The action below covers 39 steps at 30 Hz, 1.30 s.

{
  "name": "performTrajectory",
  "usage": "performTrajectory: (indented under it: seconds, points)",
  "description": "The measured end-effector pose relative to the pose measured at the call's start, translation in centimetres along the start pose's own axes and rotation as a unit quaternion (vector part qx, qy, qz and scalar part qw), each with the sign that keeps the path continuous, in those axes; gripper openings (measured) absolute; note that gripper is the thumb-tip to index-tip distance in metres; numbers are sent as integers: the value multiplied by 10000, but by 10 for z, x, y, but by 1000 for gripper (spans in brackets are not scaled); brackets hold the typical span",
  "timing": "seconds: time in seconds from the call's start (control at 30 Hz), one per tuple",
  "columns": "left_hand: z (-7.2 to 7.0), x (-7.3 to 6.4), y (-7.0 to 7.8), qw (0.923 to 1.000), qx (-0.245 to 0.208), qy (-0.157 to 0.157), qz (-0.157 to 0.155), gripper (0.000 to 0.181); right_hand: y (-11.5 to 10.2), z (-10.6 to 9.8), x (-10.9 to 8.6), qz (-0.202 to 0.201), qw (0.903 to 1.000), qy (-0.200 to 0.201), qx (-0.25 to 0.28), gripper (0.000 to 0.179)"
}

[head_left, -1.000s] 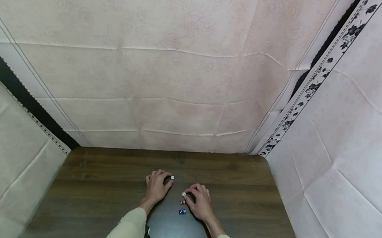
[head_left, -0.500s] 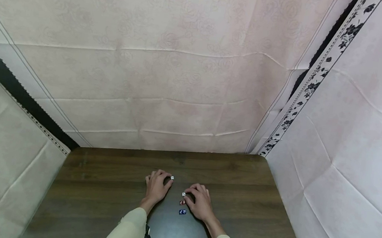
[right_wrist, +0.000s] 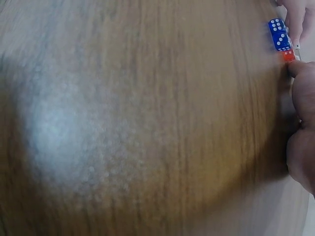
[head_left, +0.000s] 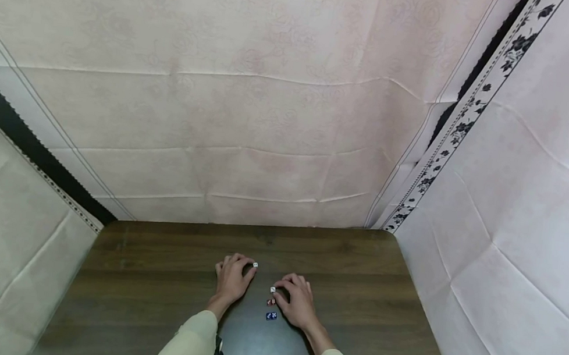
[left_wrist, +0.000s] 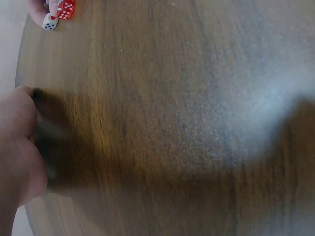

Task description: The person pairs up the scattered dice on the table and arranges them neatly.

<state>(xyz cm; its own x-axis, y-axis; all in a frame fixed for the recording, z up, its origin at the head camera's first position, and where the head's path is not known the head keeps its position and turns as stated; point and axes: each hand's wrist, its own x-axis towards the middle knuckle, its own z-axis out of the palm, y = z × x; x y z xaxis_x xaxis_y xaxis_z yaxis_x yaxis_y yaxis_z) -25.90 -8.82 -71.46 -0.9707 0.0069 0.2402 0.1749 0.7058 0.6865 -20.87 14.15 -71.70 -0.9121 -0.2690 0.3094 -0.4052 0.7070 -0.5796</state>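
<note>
In the head view my left hand (head_left: pixel 233 280) pinches a white die (head_left: pixel 255 265) between thumb and forefinger, over the far half of the table. Nearer and to the right, my right hand (head_left: pixel 298 302) has its thumb and forefinger on another white die (head_left: pixel 273 289). Right below that die are red dice (head_left: pixel 271 302), close to the right thumb. A pair of blue dice (head_left: pixel 271 316) lies side by side just nearer to me. The left wrist view shows dark pips on the right hand's white die (left_wrist: pixel 49 22), beside a red die (left_wrist: pixel 66 9).
A brown wood-grain table (head_left: pixel 157 280) with rounded far corners carries everything. Pale patterned cloth (head_left: pixel 271 111) hangs behind it, and more cloth (head_left: pixel 530 240) hangs at the right side. A glossy light reflection (head_left: pixel 267 351) lies between the forearms.
Both hands and all the dice keep their places on the table. Only the head view has shifted very slightly.
</note>
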Motion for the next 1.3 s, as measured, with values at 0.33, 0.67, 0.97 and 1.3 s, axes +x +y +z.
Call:
performTrajectory:
  seconds: [0.33,0.67,0.97,1.3]
  points:
    - [-3,-5,3,9999,107,24,104,19,1,0,-1,-35,10000,50,-2,16]
    - [-11,-16,10,9992,77,-15,391,17,1,1,-2,5,10000,22,-97,17]
    - [-14,-31,18,9991,3,-217,377,17,0,1,-1,43,10000,22,-59,16]
    - [-7,-46,22,9974,67,-141,704,14,0,1,-1,47,10000,28,-63,17]
